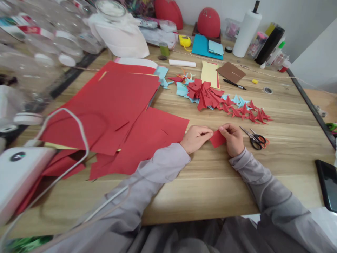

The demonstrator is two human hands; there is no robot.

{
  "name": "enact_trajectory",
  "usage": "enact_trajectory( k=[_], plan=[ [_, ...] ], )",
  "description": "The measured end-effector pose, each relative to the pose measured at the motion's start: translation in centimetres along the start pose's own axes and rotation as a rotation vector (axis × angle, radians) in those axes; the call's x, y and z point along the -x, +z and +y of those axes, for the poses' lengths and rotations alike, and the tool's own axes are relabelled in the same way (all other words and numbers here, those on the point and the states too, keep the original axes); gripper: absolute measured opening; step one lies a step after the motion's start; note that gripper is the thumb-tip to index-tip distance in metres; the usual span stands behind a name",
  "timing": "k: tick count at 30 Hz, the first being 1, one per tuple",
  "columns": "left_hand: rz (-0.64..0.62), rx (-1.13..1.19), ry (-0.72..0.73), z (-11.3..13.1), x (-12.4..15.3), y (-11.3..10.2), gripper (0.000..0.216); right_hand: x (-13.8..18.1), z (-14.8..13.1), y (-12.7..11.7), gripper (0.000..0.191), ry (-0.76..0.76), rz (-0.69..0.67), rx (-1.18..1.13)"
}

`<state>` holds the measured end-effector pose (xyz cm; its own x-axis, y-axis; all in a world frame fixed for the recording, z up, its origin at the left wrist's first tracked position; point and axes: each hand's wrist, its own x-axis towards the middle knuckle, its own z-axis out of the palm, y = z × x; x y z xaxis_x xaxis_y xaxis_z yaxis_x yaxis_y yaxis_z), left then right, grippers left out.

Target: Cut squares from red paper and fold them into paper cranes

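Between my two hands is a small red piece of paper [218, 139], just above the wooden table. My left hand [197, 137] pinches its left corner, thumb and fingers together. On the other side, my right hand [232, 137] grips the right edge with the thumb on top. Scissors [257, 140] with black handles lie just right of my right hand, and orange handles show beneath them. Large red paper sheets [113, 109] spread out to the left of my left hand. Beyond my hands lie folded red paper pieces [204, 94] and light blue ones among them.
Clear plastic bottles [52, 38] crowd the left. A white device [23, 175] with a looped cable stands at the near left. A black phone [328, 184] lies at the right edge. Farther back are a black pen [235, 84], brown paper [231, 73] and a yellow tape measure [185, 41].
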<state>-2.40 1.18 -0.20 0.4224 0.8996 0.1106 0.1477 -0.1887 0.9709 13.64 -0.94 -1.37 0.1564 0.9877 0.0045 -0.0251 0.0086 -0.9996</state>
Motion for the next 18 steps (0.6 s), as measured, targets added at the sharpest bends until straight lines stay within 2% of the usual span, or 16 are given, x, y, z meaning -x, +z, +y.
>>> enact_trajectory(
  k=[6, 18],
  plan=[
    [0.036, 0.071, -0.054, 0.39, 0.06, -0.09, 0.020, -0.33, 0.25, -0.06, 0.034, 0.006, 0.084, -0.060],
    [0.128, 0.285, -0.153, 0.26, 0.17, -0.22, 0.014, -0.64, -0.17, 0.00, 0.036, 0.093, 0.143, -0.222]
  ],
)
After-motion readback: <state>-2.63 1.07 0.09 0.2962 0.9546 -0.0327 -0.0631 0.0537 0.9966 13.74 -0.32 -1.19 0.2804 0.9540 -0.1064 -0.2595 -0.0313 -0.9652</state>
